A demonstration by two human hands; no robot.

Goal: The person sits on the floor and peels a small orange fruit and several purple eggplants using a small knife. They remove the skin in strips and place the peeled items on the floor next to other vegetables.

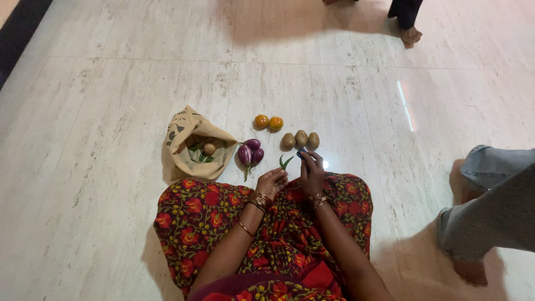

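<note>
I sit on a pale marble floor with a red flowered cloth over my lap. My left hand [271, 180] rests on my knee, fingers curled, with green chillies [285, 162] just beyond its fingertips. My right hand [312, 169] reaches forward and touches the floor beside the chillies, just below three brown potatoes [301, 139]. Whether it holds anything I cannot tell. Two orange tomatoes [268, 122] lie farther out. Three purple brinjals [251, 152] lie to the left of the chillies. An open brown paper bag [186, 134] with vegetables inside stands at the left.
Another person's bare foot [411, 35] stands at the top of the view. A second person's legs in grey trousers [490, 212] are at the right, close to my knee. A dark strip runs along the far left edge.
</note>
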